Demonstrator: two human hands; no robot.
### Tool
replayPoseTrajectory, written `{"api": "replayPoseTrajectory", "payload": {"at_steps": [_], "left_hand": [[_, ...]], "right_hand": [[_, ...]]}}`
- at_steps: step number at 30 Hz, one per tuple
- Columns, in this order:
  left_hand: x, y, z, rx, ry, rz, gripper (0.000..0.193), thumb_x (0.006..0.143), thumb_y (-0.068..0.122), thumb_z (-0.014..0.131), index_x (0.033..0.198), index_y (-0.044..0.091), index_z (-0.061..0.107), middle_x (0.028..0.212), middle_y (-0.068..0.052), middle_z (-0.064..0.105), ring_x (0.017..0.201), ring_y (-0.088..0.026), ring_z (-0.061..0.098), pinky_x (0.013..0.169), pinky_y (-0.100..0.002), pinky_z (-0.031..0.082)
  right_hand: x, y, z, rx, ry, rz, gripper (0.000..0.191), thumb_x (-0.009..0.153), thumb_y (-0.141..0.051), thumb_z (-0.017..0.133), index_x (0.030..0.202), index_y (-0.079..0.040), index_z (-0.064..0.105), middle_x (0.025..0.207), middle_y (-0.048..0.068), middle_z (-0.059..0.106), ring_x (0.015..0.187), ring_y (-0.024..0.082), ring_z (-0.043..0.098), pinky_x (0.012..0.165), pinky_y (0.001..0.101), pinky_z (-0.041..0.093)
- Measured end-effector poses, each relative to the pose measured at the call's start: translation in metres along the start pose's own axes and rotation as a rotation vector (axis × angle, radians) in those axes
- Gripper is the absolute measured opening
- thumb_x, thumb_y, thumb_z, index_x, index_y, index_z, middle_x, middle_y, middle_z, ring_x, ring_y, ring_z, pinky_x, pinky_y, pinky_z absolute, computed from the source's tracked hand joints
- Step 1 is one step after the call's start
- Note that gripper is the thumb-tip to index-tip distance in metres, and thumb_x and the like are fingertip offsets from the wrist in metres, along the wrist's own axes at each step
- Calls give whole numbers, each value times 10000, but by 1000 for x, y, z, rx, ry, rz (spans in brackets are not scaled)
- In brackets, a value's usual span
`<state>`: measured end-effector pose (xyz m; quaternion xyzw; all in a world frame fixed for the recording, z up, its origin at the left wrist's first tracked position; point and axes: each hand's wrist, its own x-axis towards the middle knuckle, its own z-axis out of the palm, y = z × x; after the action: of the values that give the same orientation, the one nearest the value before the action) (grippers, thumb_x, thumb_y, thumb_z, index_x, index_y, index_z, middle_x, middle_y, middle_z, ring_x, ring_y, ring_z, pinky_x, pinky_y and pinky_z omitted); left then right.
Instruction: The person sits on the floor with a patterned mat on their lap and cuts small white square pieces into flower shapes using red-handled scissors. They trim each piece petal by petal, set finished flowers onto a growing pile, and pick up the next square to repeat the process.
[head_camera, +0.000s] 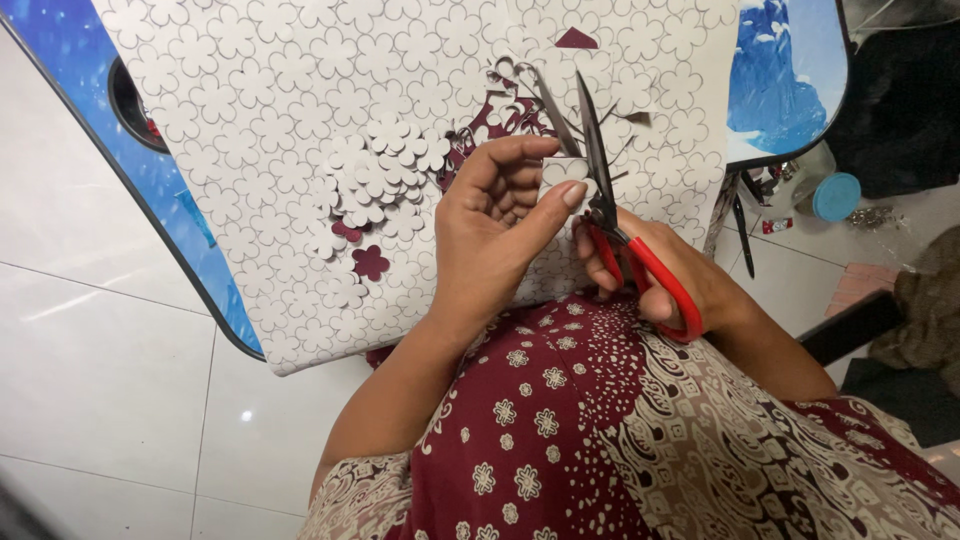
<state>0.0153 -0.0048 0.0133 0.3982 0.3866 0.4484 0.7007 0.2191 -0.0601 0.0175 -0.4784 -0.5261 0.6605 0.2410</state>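
Bare forearms; maroon garment (560, 420) with cream floral dots and beige batik swirls.

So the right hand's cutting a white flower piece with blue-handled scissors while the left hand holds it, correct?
Not quite: the scissors have red handles, not blue, as the head view shows. The right hand does work them on the white flower piece, which the left hand holds.

Open floor: white tiles (100, 360) left of lap; passable
Blocked: cut-out pile (375, 180) on flower sheet (270, 120); blue-lidded jar (835, 195) right
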Motion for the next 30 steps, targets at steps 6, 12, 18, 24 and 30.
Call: {"api": "replayPoseTrajectory", "payload": {"at_steps": [6,12,18,24,30], "left_hand": [[1,0,-5,29,29,2,354,963,44,770,1283,2,622,1067,-41,678,968,-76,653,856,-204,553],[3,1,-10,2,78,-11,354,958,42,773,1277,-9,630,1041,-44,673,921,-63,642,815,-194,552],[5,1,-14,-43,85,-23,356,966,40,762,1287,-10,617,1041,-53,696,926,-65,659,816,-194,556],[7,-2,-16,-39,98,26,354,979,27,759,1299,-8,612,1053,-53,696,949,-64,653,838,-195,550],[11,-7,-14,-120,148,50,399,998,13,723,1359,-27,557,1068,-88,700,885,-88,657,757,-197,555]], "right_hand": [[-1,-2,0,22,-18,22,1149,582,-1054,458,1072,-17,527,716,11,492,624,106,488,578,274,442],[0,-3,-2,-20,-18,34,1102,571,-1060,449,1008,-52,538,637,-7,494,549,97,502,512,264,437],[-3,-5,-4,-15,-27,73,1086,552,-1066,462,968,-66,536,615,-32,508,525,84,518,483,255,431],[-4,0,-7,65,-61,79,1029,568,-1017,558,958,-65,535,624,-50,473,524,67,477,460,246,391],[-3,4,-3,19,-39,61,1010,604,-1008,529,942,-56,541,617,-41,483,495,82,473,430,261,374]]}}
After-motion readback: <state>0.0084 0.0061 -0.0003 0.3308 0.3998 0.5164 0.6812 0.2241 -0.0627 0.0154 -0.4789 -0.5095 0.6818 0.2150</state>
